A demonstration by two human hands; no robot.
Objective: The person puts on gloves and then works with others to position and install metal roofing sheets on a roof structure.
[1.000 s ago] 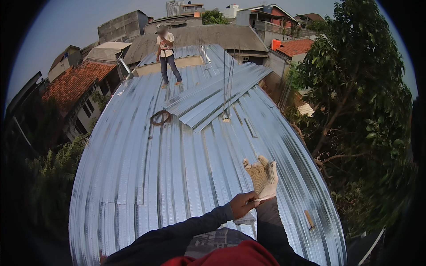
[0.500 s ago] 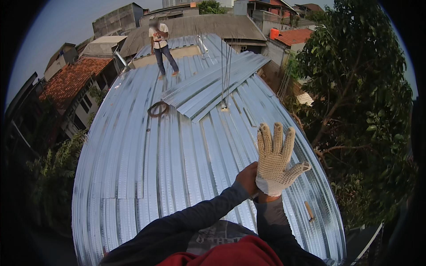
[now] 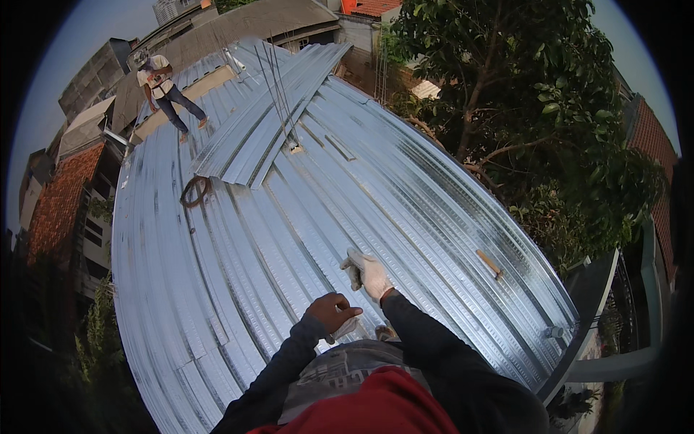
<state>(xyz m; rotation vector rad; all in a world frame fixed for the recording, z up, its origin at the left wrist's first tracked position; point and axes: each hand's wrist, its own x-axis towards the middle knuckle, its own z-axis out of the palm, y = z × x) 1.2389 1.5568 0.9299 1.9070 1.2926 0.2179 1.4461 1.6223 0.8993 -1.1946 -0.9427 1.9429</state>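
My left hand (image 3: 332, 312) is bare and closed, low in front of my body. A whitish cloth piece, apparently a second work glove (image 3: 347, 330), hangs below its thumb, mostly hidden by the hand. My right hand (image 3: 369, 275) wears a white knit work glove with a dotted palm. Its fingers are loosely curled and apart, with nothing visible between them. It hovers ahead and to the right of my left hand, not touching it. Below both hands spreads ribbed metal roofing (image 3: 267, 260). A hammer (image 3: 490, 265) with a wooden handle lies on it, to the right.
Loose roofing sheets (image 3: 267, 119) lie askew farther off, beside upright thin rods (image 3: 278, 87) and a dark coil (image 3: 195, 192). A person (image 3: 168, 94) stands at the far left. The roof drops off at its right edge near a tree (image 3: 499, 94). Part of my footwear (image 3: 385, 333) shows below.
My hands have parted; the left has let go of the right wrist. Both came lower and nearer my body, and the gloved hand's spread fingers have curled. The view has turned right.
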